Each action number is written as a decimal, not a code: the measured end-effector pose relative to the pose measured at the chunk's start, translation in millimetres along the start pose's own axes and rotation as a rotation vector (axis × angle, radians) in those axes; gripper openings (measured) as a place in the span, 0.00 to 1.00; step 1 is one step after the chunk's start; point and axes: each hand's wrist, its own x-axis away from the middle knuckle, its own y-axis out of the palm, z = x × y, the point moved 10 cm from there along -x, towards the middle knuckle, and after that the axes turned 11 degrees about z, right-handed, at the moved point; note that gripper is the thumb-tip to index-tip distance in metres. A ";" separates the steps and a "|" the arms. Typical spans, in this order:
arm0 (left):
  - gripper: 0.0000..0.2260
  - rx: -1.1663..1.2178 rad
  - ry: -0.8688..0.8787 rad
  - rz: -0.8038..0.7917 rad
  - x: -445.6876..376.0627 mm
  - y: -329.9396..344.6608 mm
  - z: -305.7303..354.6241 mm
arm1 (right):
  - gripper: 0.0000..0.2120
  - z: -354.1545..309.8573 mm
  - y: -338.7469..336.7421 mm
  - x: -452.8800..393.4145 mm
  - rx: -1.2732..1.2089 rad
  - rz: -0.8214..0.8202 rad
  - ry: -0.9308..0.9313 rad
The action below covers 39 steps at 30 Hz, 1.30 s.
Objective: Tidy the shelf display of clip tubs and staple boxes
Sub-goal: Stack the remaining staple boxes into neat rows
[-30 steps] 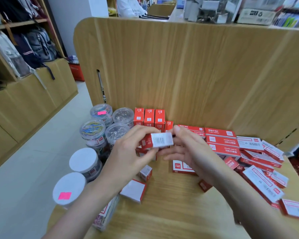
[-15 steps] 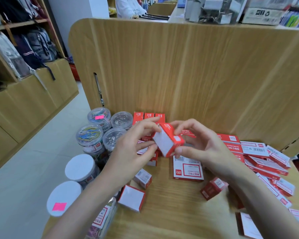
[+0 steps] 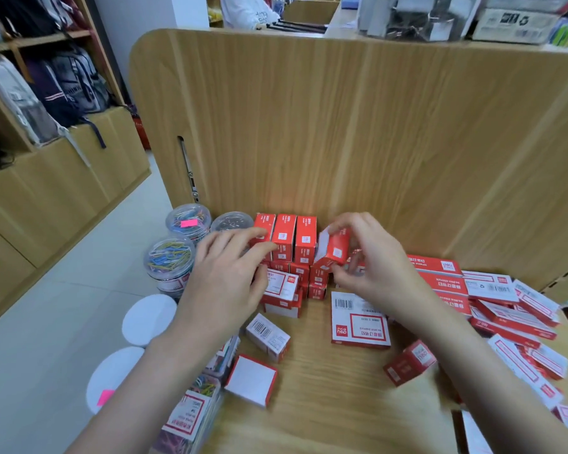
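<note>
Right hand (image 3: 371, 257) pinches a tilted red staple box (image 3: 333, 247) at frame centre beside the upright row (image 3: 286, 237), left hand (image 3: 230, 273) grip loose, fingertips touching that row

Small red staple box (image 3: 333, 249) tilted beside three upright red boxes (image 3: 286, 237); clear clip tubs (image 3: 171, 257) at nine o'clock.

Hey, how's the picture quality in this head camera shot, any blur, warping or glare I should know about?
Head view: wide-angle warping bows the wooden back panel and its top edge; the right forearm and the small red staple box beside it are motion-smeared; the barcode on the flat staple box stays sharp; lighting is soft and even, with faint sheen on the clear clip tub, no harsh glare.
</note>
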 end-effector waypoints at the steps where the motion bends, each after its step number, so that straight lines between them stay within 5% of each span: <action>1: 0.15 0.001 0.019 -0.004 -1.2 0.4 1.6 | 0.16 -2.5 3.8 -2.1 0.035 0.010 -0.045; 11: 0.12 0.090 0.046 0.027 1.2 -7.9 -1.0 | 0.08 -11.6 -13.1 11.6 0.102 0.217 -0.112; 17: 0.10 0.094 -0.021 0.153 26.8 -31.3 -6.7 | 0.14 -34.9 51.0 49.0 0.256 -0.040 -0.322; 28: 0.11 0.045 -0.001 0.159 47.0 -36.8 -11.1 | 0.09 -38.8 58.9 46.6 0.440 0.157 -0.353; 31: 0.10 0.092 0.057 0.164 50.3 -42.3 3.5 | 0.11 -32.2 24.2 46.4 0.265 0.179 -0.156; 34: 0.09 0.120 0.222 0.047 61.5 -25.2 30.2 | 0.10 -18.5 -1.1 59.7 0.194 0.027 0.020; 39: 0.15 -0.031 0.429 -0.159 72.7 26.8 43.4 | 0.09 -14.9 27.1 100.0 0.321 -0.394 0.025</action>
